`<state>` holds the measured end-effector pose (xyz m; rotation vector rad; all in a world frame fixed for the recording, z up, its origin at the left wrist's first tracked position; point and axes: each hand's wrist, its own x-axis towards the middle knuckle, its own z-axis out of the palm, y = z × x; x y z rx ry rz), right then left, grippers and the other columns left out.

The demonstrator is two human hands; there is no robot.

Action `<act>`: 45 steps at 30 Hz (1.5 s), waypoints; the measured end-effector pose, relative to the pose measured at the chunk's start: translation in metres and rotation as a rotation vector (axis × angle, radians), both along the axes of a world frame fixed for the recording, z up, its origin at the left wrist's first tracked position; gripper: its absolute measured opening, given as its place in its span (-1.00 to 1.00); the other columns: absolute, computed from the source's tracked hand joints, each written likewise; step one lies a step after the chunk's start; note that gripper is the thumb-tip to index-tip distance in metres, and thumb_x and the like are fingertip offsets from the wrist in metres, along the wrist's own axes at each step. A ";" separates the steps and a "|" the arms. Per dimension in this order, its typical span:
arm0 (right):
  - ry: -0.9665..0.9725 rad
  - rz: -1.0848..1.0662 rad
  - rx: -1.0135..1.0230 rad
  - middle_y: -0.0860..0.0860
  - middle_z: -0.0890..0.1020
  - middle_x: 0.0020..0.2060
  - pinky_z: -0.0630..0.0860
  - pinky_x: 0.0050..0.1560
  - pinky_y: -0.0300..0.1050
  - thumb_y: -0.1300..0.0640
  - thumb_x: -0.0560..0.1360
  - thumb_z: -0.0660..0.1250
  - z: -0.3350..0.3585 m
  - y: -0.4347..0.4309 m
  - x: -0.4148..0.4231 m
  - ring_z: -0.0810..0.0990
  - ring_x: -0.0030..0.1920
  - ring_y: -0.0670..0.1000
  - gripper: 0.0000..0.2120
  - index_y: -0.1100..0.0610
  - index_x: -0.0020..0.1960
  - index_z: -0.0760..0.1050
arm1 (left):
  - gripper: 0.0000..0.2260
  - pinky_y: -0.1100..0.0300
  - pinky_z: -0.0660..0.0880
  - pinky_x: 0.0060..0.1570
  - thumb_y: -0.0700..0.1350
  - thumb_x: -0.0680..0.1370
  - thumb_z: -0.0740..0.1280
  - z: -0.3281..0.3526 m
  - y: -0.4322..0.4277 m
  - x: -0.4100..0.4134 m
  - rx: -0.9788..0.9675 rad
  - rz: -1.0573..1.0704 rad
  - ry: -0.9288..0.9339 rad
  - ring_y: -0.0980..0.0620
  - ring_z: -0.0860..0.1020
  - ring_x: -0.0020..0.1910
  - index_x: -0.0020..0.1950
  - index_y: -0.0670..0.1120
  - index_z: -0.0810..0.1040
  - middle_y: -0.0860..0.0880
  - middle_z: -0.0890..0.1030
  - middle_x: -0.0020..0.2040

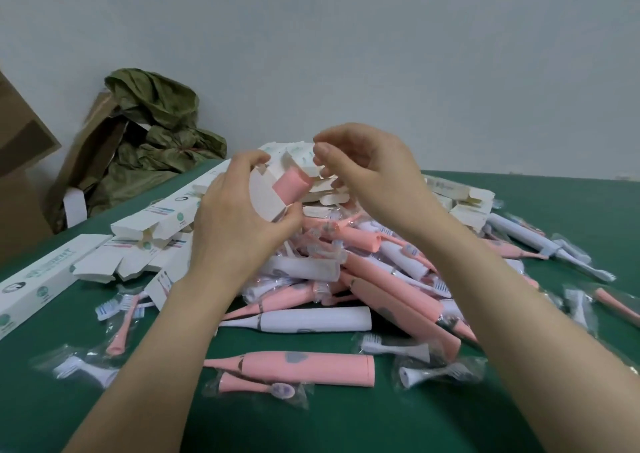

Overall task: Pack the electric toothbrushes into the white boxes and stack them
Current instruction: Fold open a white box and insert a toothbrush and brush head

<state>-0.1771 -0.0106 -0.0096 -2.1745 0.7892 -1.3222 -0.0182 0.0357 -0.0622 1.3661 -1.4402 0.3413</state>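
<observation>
My left hand [239, 213] grips a white box [265, 198] lifted above the pile, its open end toward me. A pink toothbrush [292, 185] sticks out of that opening. My right hand [367, 172] hovers just right of the box with fingers loosely curled near the box flap, holding nothing that I can make out. Below lies a heap of pink and white toothbrushes [346, 279], with a pink one [304, 366] and a white one [311, 320] lying nearest me.
The green table [346, 425] carries several white boxes [152, 224] at left, more behind the heap [464, 203], and bagged brush heads [83, 369] scattered around. Brown cartons [20, 161] and a green bag [156, 123] sit at back left.
</observation>
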 end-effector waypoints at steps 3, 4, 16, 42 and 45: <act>-0.011 -0.095 0.005 -0.02 0.66 -0.15 0.58 -0.03 -0.08 0.11 0.53 0.33 -0.003 -0.013 -0.010 0.64 -0.14 -0.04 -0.89 0.06 0.05 0.54 | -0.52 0.11 0.40 -0.11 -0.05 0.35 0.50 0.000 0.001 0.003 -0.013 0.006 0.013 -0.03 0.49 -0.03 0.21 -0.03 0.42 0.08 0.50 0.00; 0.018 -0.127 0.002 -0.02 0.66 -0.16 0.57 -0.06 -0.16 0.14 0.52 0.32 -0.005 -0.017 -0.012 0.62 -0.17 -0.06 -0.88 0.06 0.06 0.54 | -0.52 0.11 0.40 -0.11 -0.06 0.35 0.50 0.000 0.001 0.004 -0.017 0.010 0.015 -0.03 0.49 -0.04 0.21 -0.03 0.42 0.08 0.50 -0.01; 0.952 -0.280 -0.305 0.09 0.54 0.01 0.36 -0.18 -0.08 0.16 0.53 0.29 -0.045 -0.046 0.049 0.44 -0.02 0.08 -0.82 0.19 0.10 0.48 | -0.51 0.04 0.49 -0.09 0.03 0.33 0.42 0.001 0.003 0.003 -0.048 0.006 0.048 -0.02 0.50 -0.05 0.22 -0.03 0.44 0.10 0.51 -0.02; 0.310 0.168 0.427 -0.06 0.53 -0.40 0.44 -0.41 -0.28 0.13 0.48 0.35 -0.003 -0.010 0.009 0.45 -0.48 -0.11 -0.84 0.23 -0.18 0.57 | -0.52 0.20 0.30 -0.15 -0.03 0.29 0.44 -0.010 -0.009 -0.001 0.114 -0.026 -0.050 0.09 0.42 -0.09 0.18 0.02 0.43 0.15 0.48 -0.03; 0.322 0.092 0.299 -0.07 0.58 -0.43 0.49 -0.39 -0.25 0.14 0.43 0.44 -0.001 -0.013 0.005 0.50 -0.51 -0.09 -0.93 0.14 -0.18 0.62 | -0.51 0.23 0.30 -0.15 0.03 0.30 0.42 -0.013 -0.010 -0.002 0.151 -0.039 -0.090 0.11 0.44 -0.06 0.20 0.03 0.42 0.14 0.49 -0.02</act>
